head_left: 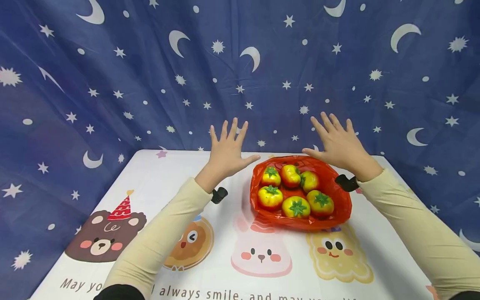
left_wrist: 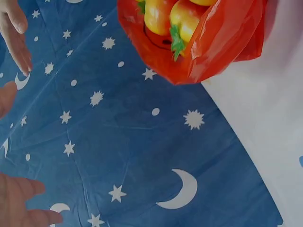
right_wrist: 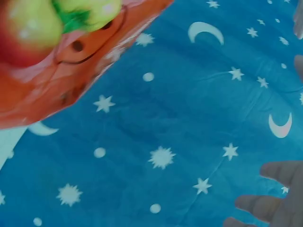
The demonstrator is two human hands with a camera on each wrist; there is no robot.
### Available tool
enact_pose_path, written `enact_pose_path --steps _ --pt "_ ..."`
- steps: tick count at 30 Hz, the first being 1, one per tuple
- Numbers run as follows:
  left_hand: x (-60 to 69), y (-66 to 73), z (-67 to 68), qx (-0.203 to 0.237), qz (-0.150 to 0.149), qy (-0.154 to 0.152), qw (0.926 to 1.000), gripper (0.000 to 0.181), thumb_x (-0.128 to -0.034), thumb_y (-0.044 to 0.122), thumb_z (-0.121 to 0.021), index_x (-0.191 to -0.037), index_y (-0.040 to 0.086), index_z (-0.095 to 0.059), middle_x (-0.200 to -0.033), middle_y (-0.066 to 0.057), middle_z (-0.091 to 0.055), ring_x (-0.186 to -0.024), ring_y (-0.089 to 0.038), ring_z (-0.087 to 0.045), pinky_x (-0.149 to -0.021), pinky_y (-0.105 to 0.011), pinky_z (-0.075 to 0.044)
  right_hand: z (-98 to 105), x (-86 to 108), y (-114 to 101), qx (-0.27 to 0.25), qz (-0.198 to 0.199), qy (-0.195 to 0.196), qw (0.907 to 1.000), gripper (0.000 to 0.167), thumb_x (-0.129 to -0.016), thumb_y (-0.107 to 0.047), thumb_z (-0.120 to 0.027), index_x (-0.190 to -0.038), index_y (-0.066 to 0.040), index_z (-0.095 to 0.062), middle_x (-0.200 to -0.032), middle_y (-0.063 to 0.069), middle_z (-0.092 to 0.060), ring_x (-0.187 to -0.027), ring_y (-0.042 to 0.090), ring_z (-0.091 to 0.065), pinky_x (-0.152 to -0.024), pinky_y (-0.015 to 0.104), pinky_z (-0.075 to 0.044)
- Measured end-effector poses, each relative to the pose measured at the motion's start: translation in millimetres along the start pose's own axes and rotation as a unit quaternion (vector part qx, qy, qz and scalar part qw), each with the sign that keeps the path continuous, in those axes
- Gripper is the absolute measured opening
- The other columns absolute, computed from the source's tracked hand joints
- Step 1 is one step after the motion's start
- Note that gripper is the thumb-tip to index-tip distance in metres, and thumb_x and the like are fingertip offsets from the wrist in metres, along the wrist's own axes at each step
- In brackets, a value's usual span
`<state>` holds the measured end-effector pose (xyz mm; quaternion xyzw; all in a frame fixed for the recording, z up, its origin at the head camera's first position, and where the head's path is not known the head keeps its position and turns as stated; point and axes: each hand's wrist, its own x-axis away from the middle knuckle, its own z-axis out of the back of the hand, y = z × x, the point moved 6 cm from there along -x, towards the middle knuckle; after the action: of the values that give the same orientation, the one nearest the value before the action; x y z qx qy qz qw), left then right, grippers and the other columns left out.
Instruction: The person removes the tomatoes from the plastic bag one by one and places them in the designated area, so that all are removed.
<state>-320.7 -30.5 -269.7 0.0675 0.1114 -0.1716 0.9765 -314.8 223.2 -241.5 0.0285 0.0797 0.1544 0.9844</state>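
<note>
I see the red plastic bag lying open on the white tabletop, right of centre | inside I count six yellow-and-red fruits with green tops | left hand hovers near the bag's far left edge, fingers spread apart | right hand hovers near its far right edge, fingers also apart | blue curtain behind

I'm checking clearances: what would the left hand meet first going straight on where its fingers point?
Probably the blue curtain; nothing else shows ahead of the left hand, though depth is hard to judge.
</note>
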Motion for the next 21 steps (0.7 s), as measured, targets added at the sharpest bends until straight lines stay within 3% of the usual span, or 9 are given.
enact_pose_path --steps 6,12,17,21 --pt "-0.9 9.6 -5.4 -0.015 -0.033 -0.002 0.9993 0.092 -0.0841 0.069 -0.045 -0.153 0.022 -0.005 -0.160 -0.011 -0.004 -0.147 -0.036 -0.001 -0.114 -0.063 0.006 -4.6 6.6 14.9 0.015 0.006 0.016 0.9997 0.091 -0.087 -0.063 -0.047 -0.152 -0.011 -0.010 -0.155 0.026 -0.013 -0.141 0.047 -0.013 -0.108 0.072 -0.004" --pt "-2.4 25.4 -13.6 -0.024 -0.101 -0.025 0.9942 0.088 -0.0868 0.065 -0.046 -0.153 0.022 -0.007 -0.159 -0.009 -0.011 -0.147 -0.033 -0.009 -0.116 -0.060 0.002 -12.3 15.8 31.9 0.018 0.007 0.022 0.9996 0.091 -0.086 -0.059 -0.052 -0.151 -0.009 -0.013 -0.153 0.027 -0.018 -0.140 0.047 -0.017 -0.108 0.072 -0.006" --pt "3.3 36.8 -25.8 0.000 -0.159 -0.055 0.9858 0.077 -0.0890 0.056 -0.051 -0.151 0.020 -0.021 -0.157 -0.008 -0.022 -0.145 -0.030 -0.018 -0.118 -0.056 -0.005 -19.6 23.7 42.5 0.010 0.013 0.033 0.9993 0.089 -0.084 -0.055 -0.058 -0.150 -0.008 -0.020 -0.149 0.027 -0.029 -0.136 0.047 -0.026 -0.109 0.070 -0.010" --pt "8.7 43.8 -32.1 0.005 -0.201 -0.044 0.9787 0.066 -0.0892 0.049 -0.055 -0.145 0.018 -0.037 -0.151 -0.010 -0.034 -0.141 -0.028 -0.029 -0.118 -0.054 -0.012 -22.6 29.2 49.3 -0.004 0.030 0.069 0.9971 0.086 -0.081 -0.045 -0.067 -0.148 -0.009 -0.027 -0.141 0.027 -0.042 -0.128 0.045 -0.040 -0.109 0.068 -0.017"
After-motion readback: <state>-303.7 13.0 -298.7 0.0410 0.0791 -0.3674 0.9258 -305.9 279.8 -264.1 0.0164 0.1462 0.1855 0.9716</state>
